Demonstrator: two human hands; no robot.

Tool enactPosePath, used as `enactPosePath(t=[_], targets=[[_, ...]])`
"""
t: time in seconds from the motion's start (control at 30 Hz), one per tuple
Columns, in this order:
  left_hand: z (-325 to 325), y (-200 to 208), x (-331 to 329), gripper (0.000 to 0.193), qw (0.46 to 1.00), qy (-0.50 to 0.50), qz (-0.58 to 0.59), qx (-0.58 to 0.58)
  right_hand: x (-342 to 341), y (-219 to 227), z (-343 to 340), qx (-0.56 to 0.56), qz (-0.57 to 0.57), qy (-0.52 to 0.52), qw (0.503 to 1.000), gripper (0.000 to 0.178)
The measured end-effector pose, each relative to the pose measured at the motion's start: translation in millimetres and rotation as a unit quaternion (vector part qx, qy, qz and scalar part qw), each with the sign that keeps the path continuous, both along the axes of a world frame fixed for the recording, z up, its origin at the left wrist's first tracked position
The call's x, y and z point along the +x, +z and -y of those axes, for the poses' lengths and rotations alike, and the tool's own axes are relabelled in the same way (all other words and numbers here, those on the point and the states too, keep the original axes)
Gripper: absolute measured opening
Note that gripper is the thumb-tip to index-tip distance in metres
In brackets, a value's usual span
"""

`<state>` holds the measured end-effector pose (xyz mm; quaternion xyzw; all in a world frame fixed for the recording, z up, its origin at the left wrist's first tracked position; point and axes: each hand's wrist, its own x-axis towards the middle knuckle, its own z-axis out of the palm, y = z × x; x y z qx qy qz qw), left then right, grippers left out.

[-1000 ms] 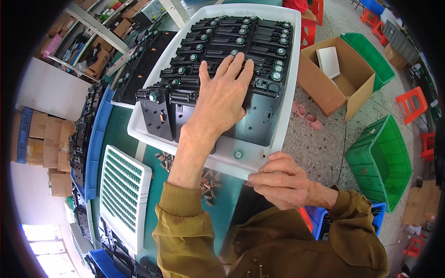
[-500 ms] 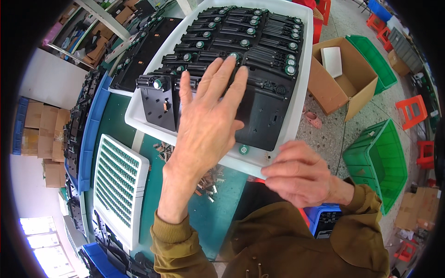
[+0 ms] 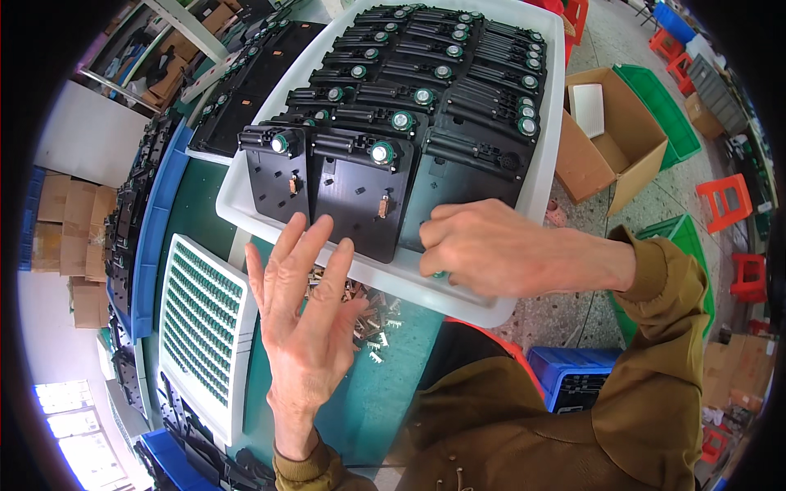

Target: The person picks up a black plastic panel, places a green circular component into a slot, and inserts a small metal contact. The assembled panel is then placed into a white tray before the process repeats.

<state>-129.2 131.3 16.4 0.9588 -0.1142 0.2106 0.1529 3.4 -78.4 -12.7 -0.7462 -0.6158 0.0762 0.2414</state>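
Note:
A white tray is filled with rows of black plastic housings, each carrying a round silver part with a green ring. In the nearest row, a black housing with a small copper-coloured clip stands tilted beside a narrower one. My left hand is open, fingers spread, just in front of the tray's near edge. My right hand is curled shut at the tray's near right corner, over a small green round part. Its fingertips are partly hidden, so I cannot tell whether they grip that part.
Loose copper-coloured clips lie on the green tabletop. A white tray of small green parts sits at the left, beside a blue crate of black housings. An open cardboard box and green crates stand on the floor at right.
My left hand has drawn back toward me from the black housings, uncovering them. The right hand has moved left and forward onto the tray's near corner, its fingers now curled.

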Motion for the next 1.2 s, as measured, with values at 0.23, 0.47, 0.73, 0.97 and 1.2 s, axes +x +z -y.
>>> enactPosePath(t=[0.23,0.47,0.73,0.97,1.2], targets=[[0.3,10.8,-3.6,0.053,1.0,0.011,-0.005,0.022,-1.0,-20.1,-15.4,-0.025,0.079,0.052,0.995,0.007],[21.2,12.8,16.7,0.038,0.993,-0.09,0.006,-0.078,10.7,2.7,-0.9,0.04,0.073,-0.058,0.995,0.01],[58.0,-3.7,59.4,0.011,0.98,-0.072,-0.184,0.028,72.0,38.2,64.4,0.142,-0.183,-0.246,0.941,0.02],[69.5,-13.1,76.6,0.006,0.968,-0.047,-0.205,0.138,65.9,35.4,83.5,0.137,-0.287,-0.3,0.899,0.02],[78.3,-20.2,88.6,0.008,0.963,-0.051,-0.211,0.161,58.4,31.3,83.3,0.142,-0.316,-0.324,0.88,0.021]])
